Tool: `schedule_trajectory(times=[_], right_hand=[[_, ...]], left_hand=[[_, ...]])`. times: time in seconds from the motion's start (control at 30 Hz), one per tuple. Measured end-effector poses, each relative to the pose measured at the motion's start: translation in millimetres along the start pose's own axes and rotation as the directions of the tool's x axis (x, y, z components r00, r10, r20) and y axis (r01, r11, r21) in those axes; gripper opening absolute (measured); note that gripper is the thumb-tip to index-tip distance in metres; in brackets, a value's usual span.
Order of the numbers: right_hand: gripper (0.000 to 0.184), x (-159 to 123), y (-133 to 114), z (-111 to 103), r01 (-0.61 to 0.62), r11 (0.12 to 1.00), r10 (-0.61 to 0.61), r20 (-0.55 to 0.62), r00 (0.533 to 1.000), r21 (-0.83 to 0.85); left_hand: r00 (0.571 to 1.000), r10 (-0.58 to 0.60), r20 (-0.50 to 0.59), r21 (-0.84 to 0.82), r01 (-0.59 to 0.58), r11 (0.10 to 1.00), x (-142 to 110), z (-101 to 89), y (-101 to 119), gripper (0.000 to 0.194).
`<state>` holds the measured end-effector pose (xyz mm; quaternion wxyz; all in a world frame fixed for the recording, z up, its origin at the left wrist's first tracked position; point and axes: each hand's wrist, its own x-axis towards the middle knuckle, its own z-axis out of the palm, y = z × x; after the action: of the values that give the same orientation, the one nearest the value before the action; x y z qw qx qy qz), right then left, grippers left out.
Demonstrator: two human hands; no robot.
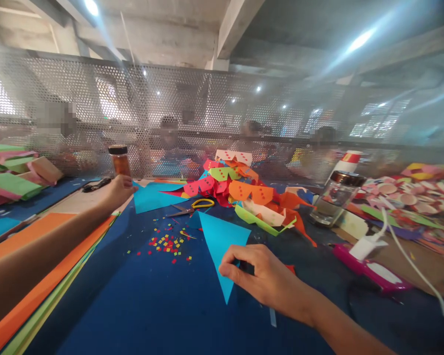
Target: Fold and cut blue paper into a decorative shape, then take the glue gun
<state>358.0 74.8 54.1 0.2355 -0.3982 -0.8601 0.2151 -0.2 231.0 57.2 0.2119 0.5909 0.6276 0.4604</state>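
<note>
While the right hand pinches blue paper, red spots mark masks.

We recorded ceiling lights streaking bluish glare above the perforated screen; below its right end, we found the paper pile blurred and stretched.

Left hand far forward on an outstretched arm; right hand nearer, fingers curled inward.

The person's left grip and right grip are bare hands; the slender forearms, bare too, narrow toward the wrists.
</note>
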Motion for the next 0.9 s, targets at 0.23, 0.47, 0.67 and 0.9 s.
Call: schedule_trajectory(times=[0.23,0.47,0.67,0.9], right_hand=[[0.024,4,-20,9,0.068,0.996,-0.068,0.004,0.998,-0.064],[0.019,4,-29,15,0.118,0.990,-0.110,0.097,0.989,-0.082],[0.026,-16,-42,-4,0.172,0.981,-0.179,0.079,0.981,0.093],[0.019,-9,-54,-33,0.265,0.955,-0.298,-0.430,0.852,-0.136]], left_hand=[[0.811,-0.005,0.585,-0.196,0.147,0.970,-101,38.9,66,0.034],[0.781,0.160,0.604,-0.497,0.213,0.841,-138,59.1,90,0.037],[0.845,0.187,0.502,-0.539,0.136,0.832,-120,28.6,104,0.056],[0.632,0.206,0.747,-0.315,0.064,0.947,-125,-22.4,113,0.048]])
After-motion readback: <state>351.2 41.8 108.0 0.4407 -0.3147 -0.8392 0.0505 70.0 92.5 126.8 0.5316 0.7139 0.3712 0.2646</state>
